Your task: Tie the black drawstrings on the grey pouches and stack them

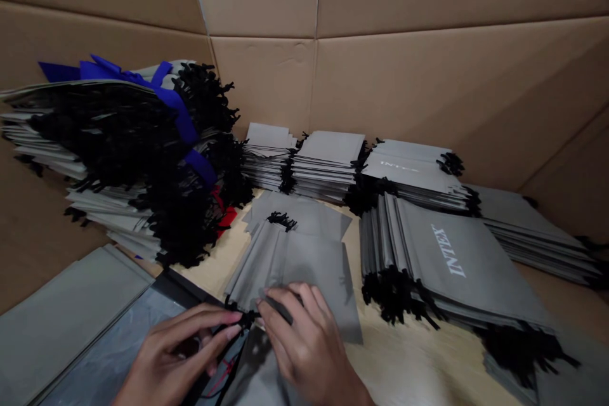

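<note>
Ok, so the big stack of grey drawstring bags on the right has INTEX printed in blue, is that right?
Not quite, the colour is wrong. The head view shows the INTEX lettering on the stack of grey drawstring bags is white, not blue. That stack is on the right, as you said.

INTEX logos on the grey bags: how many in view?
2: one logo on the right front stack's top bag, one fainter logo on the stack behind. More may be hidden.
</note>
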The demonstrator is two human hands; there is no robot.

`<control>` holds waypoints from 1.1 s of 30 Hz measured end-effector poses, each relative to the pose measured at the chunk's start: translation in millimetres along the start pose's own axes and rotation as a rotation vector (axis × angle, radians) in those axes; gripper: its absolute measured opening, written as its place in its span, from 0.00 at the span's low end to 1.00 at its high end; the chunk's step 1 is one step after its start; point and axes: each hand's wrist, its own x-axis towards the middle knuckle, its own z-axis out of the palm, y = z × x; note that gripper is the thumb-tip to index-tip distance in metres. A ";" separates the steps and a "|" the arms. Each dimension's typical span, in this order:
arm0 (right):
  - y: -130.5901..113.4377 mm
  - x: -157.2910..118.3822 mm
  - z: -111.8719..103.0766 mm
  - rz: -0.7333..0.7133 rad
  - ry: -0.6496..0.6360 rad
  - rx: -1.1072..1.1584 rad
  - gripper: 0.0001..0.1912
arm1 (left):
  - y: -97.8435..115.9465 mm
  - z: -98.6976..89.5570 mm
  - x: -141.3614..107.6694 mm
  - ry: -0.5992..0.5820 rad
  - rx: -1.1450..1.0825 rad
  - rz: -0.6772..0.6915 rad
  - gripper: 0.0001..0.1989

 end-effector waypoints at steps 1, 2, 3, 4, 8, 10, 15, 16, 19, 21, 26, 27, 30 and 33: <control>-0.1 -0.5 0.1 0.000 0.000 0.001 0.13 | -3.4 -1.0 -1.7 -0.007 -0.001 -0.011 0.07; -0.1 -1.0 0.2 0.000 0.001 0.001 0.13 | -5.9 -1.7 -3.0 -0.011 -0.001 -0.018 0.08; -0.2 -1.4 0.3 -0.002 0.002 0.001 0.13 | -7.1 -2.1 -3.6 -0.011 0.005 -0.019 0.08; -0.2 -1.7 0.5 -0.005 0.001 -0.001 0.14 | -6.8 -2.1 -3.4 -0.005 0.017 -0.013 0.08; 0.1 -0.9 0.3 -0.007 -0.010 -0.020 0.13 | 5.6 2.7 2.4 0.021 0.069 0.034 0.09; 0.0 0.0 -0.2 -0.010 -0.022 -0.025 0.14 | 12.6 7.4 5.3 0.008 0.070 0.035 0.12; -2.0 0.1 0.7 -0.024 -0.024 -0.039 0.15 | 15.9 17.8 6.4 -0.017 0.086 0.054 0.14; -2.4 -0.2 1.1 -0.020 -0.023 -0.046 0.14 | 15.1 18.9 6.0 -0.021 0.090 0.061 0.12; -3.1 -0.3 1.5 -0.005 -0.023 -0.059 0.13 | 12.7 21.2 4.3 -0.028 0.094 0.078 0.09; -3.4 0.2 0.7 0.004 -0.025 -0.045 0.13 | 12.2 22.0 3.6 -0.009 0.111 0.100 0.08; -4.6 1.8 -1.8 0.030 0.001 0.010 0.14 | 14.2 19.3 4.6 -0.008 0.145 0.105 0.06; -5.0 2.0 -2.0 0.029 0.005 0.023 0.14 | 14.9 18.0 5.3 -0.011 0.146 0.097 0.05; -6.0 2.9 -2.2 0.038 0.016 0.045 0.12 | 17.5 14.9 7.5 0.011 0.140 0.089 0.04; -5.4 4.1 -2.3 0.045 0.037 0.051 0.11 | 21.2 14.1 8.4 0.001 0.086 0.059 0.06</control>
